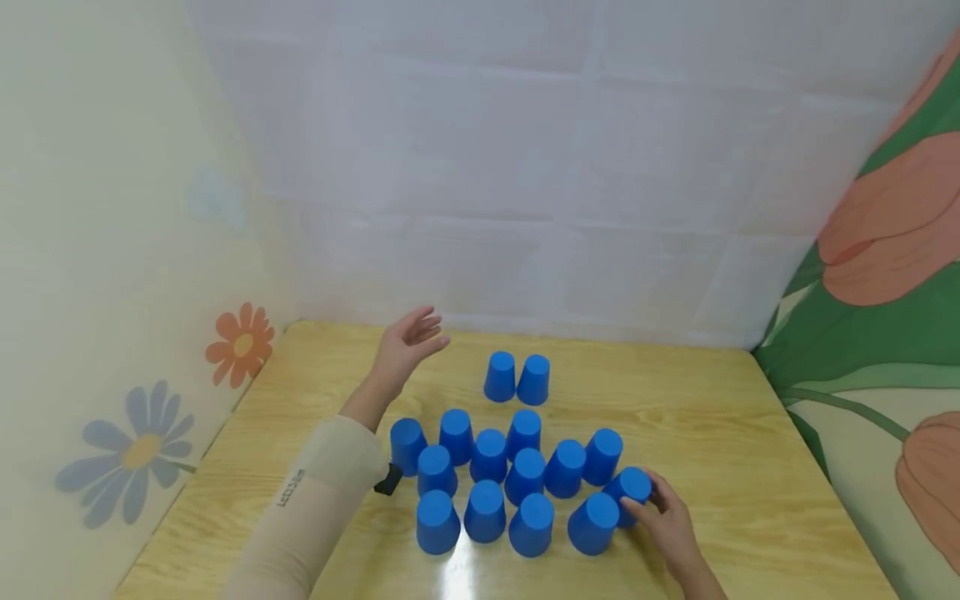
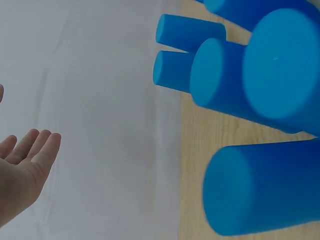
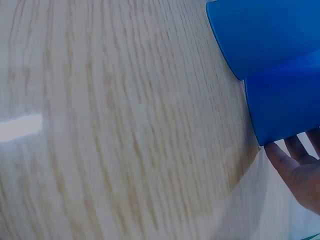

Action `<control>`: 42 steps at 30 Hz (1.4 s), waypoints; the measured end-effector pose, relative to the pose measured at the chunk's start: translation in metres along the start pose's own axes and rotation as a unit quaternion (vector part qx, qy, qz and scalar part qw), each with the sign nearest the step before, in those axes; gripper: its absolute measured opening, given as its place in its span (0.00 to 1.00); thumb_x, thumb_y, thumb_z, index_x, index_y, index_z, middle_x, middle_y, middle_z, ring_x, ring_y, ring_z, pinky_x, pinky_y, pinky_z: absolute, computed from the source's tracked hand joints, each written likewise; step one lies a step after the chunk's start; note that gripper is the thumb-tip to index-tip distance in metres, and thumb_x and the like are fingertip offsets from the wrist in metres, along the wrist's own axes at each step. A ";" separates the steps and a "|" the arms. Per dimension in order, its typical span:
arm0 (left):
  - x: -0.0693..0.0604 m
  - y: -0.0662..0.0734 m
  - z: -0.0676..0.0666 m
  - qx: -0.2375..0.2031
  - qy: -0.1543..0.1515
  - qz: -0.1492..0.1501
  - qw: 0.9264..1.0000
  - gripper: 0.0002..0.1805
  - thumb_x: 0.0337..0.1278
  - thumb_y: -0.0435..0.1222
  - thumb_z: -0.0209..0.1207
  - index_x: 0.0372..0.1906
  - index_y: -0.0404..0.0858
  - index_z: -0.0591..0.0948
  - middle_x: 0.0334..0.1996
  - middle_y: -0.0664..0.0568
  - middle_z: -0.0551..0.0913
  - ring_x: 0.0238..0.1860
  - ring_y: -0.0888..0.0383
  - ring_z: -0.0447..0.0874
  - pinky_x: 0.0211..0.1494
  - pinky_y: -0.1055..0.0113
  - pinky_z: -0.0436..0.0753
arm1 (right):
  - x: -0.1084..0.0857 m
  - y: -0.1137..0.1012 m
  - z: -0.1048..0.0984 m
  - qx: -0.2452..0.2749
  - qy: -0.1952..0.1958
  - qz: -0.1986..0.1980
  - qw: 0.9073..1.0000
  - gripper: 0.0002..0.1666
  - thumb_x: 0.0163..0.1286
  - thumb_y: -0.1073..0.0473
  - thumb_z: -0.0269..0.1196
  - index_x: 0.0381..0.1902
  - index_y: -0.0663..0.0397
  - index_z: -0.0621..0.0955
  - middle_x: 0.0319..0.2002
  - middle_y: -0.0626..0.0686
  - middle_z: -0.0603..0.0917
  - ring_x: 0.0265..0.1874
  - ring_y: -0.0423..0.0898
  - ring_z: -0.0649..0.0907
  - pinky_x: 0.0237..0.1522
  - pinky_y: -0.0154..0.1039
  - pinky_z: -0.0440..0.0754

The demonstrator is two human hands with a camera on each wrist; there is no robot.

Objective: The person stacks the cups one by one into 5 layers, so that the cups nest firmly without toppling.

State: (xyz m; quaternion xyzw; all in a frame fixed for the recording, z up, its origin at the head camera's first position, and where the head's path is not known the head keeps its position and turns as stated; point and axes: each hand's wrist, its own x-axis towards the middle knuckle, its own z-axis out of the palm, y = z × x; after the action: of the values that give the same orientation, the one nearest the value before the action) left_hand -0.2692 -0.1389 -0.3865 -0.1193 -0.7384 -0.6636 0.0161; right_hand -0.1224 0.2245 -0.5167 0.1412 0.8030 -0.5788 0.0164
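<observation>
Several blue cups stand upside down on the wooden table. My right hand (image 1: 667, 521) holds the rightmost cup (image 1: 628, 493) with thumb and fingers around its side; in the right wrist view the fingers of that hand (image 3: 300, 172) touch the lower side of a cup (image 3: 285, 102). My left hand (image 1: 408, 343) is raised over the table's back left part, holding nothing, fingers loosely extended. The left wrist view shows the left hand (image 2: 22, 175) apart from the cups, the nearest one (image 2: 260, 187) lying to its right in that view.
Two blue cups (image 1: 500, 377) stand side by side behind the main group. A small black object (image 1: 387, 479) is by the left sleeve. The wooden table (image 1: 720, 417) meets a white cloth (image 1: 450, 167) at the back, with flower-patterned panels on both sides.
</observation>
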 end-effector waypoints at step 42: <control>-0.148 -0.044 0.027 -0.082 -0.076 -0.088 0.990 0.30 0.47 0.33 0.60 0.57 0.29 0.64 0.53 0.40 0.69 0.54 0.52 0.67 0.53 0.63 0.67 | 0.006 -0.012 -0.015 -0.014 -0.028 -0.063 0.997 0.36 0.52 0.50 0.64 0.56 0.57 0.67 0.53 0.60 0.70 0.52 0.55 0.68 0.51 0.54 0.64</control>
State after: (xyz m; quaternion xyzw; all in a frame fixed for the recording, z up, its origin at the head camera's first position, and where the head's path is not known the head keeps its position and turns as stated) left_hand -0.1302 -0.1391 -0.4594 -0.1052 -0.6880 -0.7098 -0.1087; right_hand -0.1289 0.2365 -0.5015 0.0733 0.8177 -0.5709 0.0046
